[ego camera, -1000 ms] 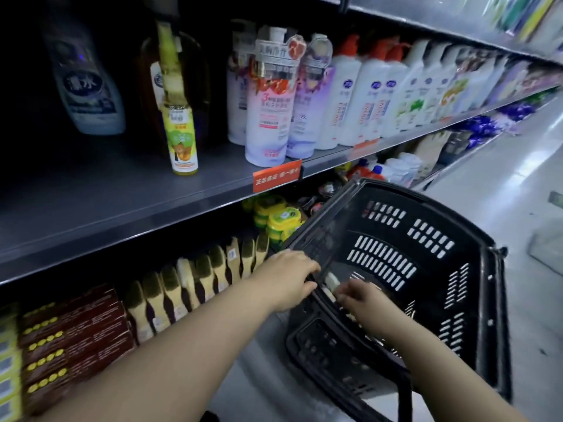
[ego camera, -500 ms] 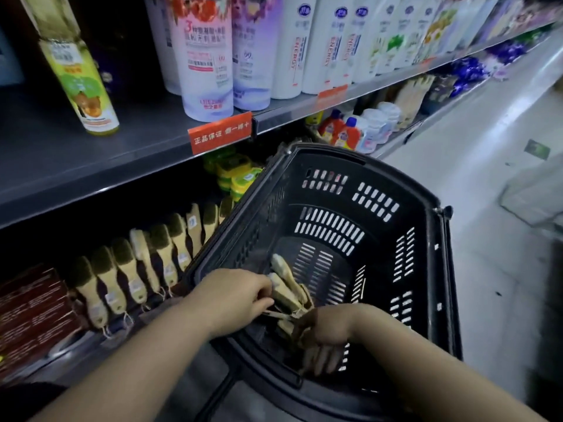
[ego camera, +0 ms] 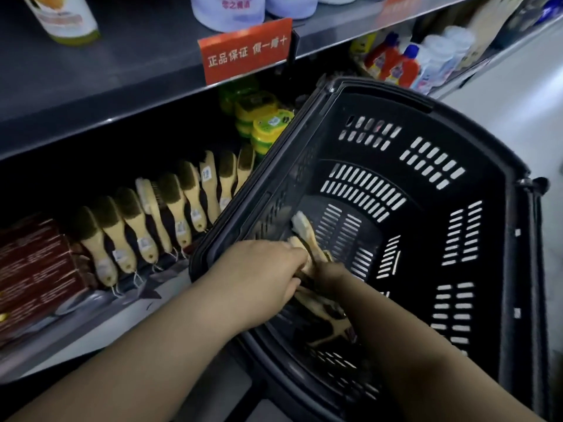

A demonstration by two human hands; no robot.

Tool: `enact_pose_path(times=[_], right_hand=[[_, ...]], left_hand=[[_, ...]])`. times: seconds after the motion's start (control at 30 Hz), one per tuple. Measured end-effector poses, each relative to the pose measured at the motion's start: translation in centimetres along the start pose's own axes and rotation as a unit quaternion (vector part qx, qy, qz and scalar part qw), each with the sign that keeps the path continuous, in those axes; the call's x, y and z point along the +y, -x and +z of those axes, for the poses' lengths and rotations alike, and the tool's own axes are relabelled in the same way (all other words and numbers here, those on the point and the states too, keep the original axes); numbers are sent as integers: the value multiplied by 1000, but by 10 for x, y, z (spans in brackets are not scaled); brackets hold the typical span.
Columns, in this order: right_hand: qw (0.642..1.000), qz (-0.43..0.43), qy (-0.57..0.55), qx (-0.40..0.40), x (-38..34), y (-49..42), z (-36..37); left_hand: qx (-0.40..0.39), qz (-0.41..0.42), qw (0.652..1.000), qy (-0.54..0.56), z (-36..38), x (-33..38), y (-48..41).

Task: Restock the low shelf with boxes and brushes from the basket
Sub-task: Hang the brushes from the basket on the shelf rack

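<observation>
The left hand (ego camera: 262,275) is gripping brushes (ego camera: 303,234) just inside the basket (ego camera: 234,214) rim. Beside it, the right hand (ego camera: 330,274) is hiding its fingers, so its grip is unclear. Beyond both, bare slotted floor is showing.

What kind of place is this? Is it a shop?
Most likely a shop aisle: a red paper shelf-edge sign, a row of tagged wooden brushes on display, and a black plastic shopping basket.

The low shelf (ego camera: 91,330) carries a row of wooden brushes (ego camera: 170,214), set side by side with handles forward, below and left of the red sign (ego camera: 245,50). Dark red boxes (ego camera: 36,269) sit farther left of the sign, just beside the row's end. Yellow-green tins (ego camera: 262,117) are stacked just below the sign. Level with the sign, the upper shelf (ego camera: 106,71) bears bottles (ego camera: 228,7).
</observation>
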State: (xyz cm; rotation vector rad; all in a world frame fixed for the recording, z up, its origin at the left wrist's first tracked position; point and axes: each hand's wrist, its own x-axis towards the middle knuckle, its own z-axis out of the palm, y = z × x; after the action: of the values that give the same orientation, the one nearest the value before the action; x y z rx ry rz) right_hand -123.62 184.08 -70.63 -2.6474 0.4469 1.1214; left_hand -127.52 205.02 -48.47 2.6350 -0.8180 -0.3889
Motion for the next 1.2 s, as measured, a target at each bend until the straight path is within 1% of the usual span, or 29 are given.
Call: enact_pose_path(times=[0.03,0.13,0.17,0.23,0.27,0.3,0.33,0.37,0.4,0.43,0.47,0.5,0.57,0.6,0.63,0.67,0.7,0.8,0.83,0.87,0.9,0.93,0.97,1.0,1.03,1.1,1.13,1.2], right_hand=[[999,-5,32,4,2,-3,0],[988,-81,122,-57,5,4,-6],[984,-93,129,-78,4,12,-11],[983,-127,114,-72,1,24,-30],[984,-139,97,-59,-3,34,-43],[984,-150,76,-53,-6,43,-57],[985,-159,37,-51,-8,54,-70],[984,-168,-25,-51,-10,68,-83],[977,-170,-114,-63,-12,84,-93],[958,-169,-219,-82,-13,100,-100],[929,-167,-313,-107,-14,117,-106],[896,-171,-388,-132,-14,131,-110],[844,-188,-476,-159,-16,156,-113],[827,-199,-500,-165,-18,165,-112],[815,-208,-518,-159,-19,169,-111],[806,-216,-531,-146,-21,172,-111],[801,-222,-539,-135,-23,172,-112],[804,-235,-534,-117,-22,162,-118],[812,-222,-526,-119,-18,154,-119],[829,-198,-508,-122,-13,143,-115],[864,-176,-458,-113,-7,129,-109],[919,-158,-346,-105,0,114,-100],[964,-134,-204,-103,8,99,-86],[987,-107,-65,-98,16,85,-71],[991,-84,26,-105,26,72,-53],[977,-59,127,-161,44,59,-22],[975,-51,148,-161,50,59,-12],[976,-33,172,-131,52,60,0]], left_hand=[[1,3,1000,-7,1,-1,0],[-9,-1,1000,-20,3,1,-2],[-16,-4,1000,-26,3,2,-3],[-29,-20,999,-23,3,5,-6],[-34,-37,999,0,3,8,-9],[-32,-66,996,49,4,10,-12],[-25,-110,986,125,3,12,-16],[-14,-160,963,216,3,13,-20],[-2,-207,929,305,2,14,-24],[0,-246,893,376,2,16,-26],[-8,-271,864,425,1,19,-26],[-26,-286,837,466,1,22,-25],[-73,-284,781,552,1,30,-22],[-90,-271,753,592,2,34,-20],[-94,-257,735,620,2,36,-20],[-86,-247,729,633,3,38,-19],[-70,-241,731,634,6,38,-20],[-16,-240,759,604,9,35,-21],[-8,-235,763,603,9,34,-21],[-3,-230,759,609,10,33,-21],[1,-227,755,615,11,31,-22],[9,-228,752,618,11,30,-22],[19,-231,751,618,11,29,-23],[28,-232,750,619,11,28,-23],[35,-232,748,621,11,28,-23],[40,-226,746,625,10,27,-23],[39,-221,746,627,11,27,-23],[35,-217,743,632,11,28,-23]])
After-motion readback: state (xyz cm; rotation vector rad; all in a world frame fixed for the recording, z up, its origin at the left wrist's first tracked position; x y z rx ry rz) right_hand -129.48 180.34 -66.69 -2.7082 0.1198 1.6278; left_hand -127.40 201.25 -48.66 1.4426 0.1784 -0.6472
